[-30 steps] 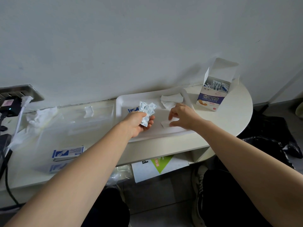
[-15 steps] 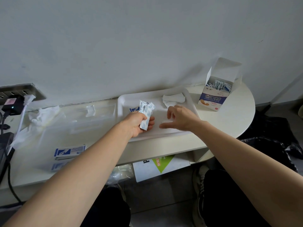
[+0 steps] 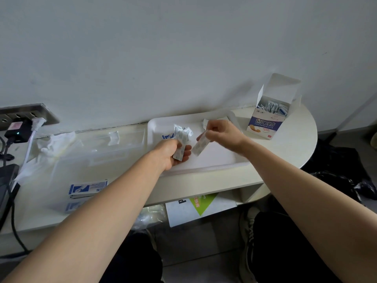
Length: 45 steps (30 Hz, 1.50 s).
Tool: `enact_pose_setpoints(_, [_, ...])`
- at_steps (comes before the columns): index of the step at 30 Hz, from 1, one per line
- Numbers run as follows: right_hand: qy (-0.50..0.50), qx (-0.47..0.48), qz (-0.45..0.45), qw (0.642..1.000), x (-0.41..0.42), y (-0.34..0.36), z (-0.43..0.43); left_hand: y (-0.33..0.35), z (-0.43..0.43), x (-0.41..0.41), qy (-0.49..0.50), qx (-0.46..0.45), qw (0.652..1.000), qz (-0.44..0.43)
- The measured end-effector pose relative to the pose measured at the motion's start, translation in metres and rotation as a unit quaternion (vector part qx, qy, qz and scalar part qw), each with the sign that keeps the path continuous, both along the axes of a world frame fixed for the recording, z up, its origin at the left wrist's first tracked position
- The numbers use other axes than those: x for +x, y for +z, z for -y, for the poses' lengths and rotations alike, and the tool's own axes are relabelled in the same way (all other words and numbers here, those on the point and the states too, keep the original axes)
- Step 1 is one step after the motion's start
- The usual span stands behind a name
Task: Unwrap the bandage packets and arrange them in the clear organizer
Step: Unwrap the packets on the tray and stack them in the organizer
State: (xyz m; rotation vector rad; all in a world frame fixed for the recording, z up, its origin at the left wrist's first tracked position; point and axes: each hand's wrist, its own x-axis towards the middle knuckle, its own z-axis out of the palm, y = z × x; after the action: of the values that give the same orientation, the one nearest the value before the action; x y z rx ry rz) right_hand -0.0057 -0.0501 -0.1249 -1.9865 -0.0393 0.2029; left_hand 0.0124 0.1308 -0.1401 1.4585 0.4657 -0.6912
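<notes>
My left hand [image 3: 170,153] grips a small bunch of white-and-blue bandage packets [image 3: 181,139] over the white tray [image 3: 224,160]. My right hand [image 3: 222,133] pinches a single bandage strip [image 3: 201,147] by its upper end, and the strip hangs tilted just right of the bunch. Another blue-printed packet [image 3: 168,136] lies on the tray behind my left hand. The clear organizer [image 3: 98,152] lies on the table left of the tray, with blue-and-white packets [image 3: 87,187] at its near end.
An open bandage box [image 3: 267,121] full of packets stands at the table's right end by the wall. Crumpled white wrappers [image 3: 212,121] lie at the tray's far edge. Clear plastic wrap [image 3: 53,144], a wall socket [image 3: 26,115] and cables sit at the left.
My right hand has lifted off the tray floor with one bandage strip and raised it beside the bunch. My left hand keeps hold of its packets in much the same place.
</notes>
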Motion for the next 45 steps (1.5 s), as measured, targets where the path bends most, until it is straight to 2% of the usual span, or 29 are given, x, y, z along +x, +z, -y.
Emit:
enact_pose_setpoints(2, [-0.027, 0.161, -0.032, 0.986, -0.002, 0.006, 0.002, 0.0, 0.0, 0.0, 0.009, 0.0, 1.0, -0.002])
enact_pose_setpoints(3, [-0.038, 0.201, -0.045, 0.978, -0.004, 0.007, 0.003, 0.001, 0.001, -0.001, 0.006, -0.002, 1.0, 0.001])
enact_pose_setpoints(5, [-0.044, 0.215, -0.062, 0.974, -0.005, 0.004, 0.003, 0.004, 0.003, -0.004, -0.019, -0.012, 1.0, 0.008])
enact_pose_setpoints(11, [-0.074, 0.125, -0.063, 0.987, -0.002, -0.01, 0.002, 0.012, 0.004, -0.007, -0.07, -0.084, 0.994, -0.014])
enact_pose_setpoints(17, [-0.089, 0.031, -0.034, 0.995, 0.003, -0.018, 0.004, 0.007, 0.008, -0.01, -0.172, 0.038, 0.977, 0.123])
enact_pose_setpoints(21, [-0.016, 0.017, -0.062, 0.998, 0.0, -0.021, 0.005, 0.005, 0.01, -0.009, -0.236, 0.096, 0.95, 0.179])
enact_pose_setpoints(23, [-0.01, -0.005, -0.033, 0.999, -0.002, -0.019, 0.005, 0.002, 0.012, -0.008, -0.259, 0.136, 0.933, 0.207])
enact_pose_setpoints(30, [-0.005, -0.07, 0.022, 0.997, 0.0, -0.027, 0.004, -0.01, 0.011, -0.004, -0.232, 0.27, 0.885, 0.3])
enact_pose_setpoints(35, [0.001, -0.151, 0.091, 0.984, -0.003, -0.028, 0.006, -0.013, 0.017, -0.005, -0.279, 0.33, 0.831, 0.35])
enact_pose_setpoints(41, [0.03, -0.236, 0.054, 0.97, -0.006, -0.034, 0.011, -0.02, 0.012, -0.006, -0.287, 0.437, 0.757, 0.393])
enact_pose_setpoints(45, [0.036, -0.235, 0.037, 0.971, -0.006, -0.036, 0.01, -0.023, 0.006, -0.007, -0.296, 0.439, 0.752, 0.392])
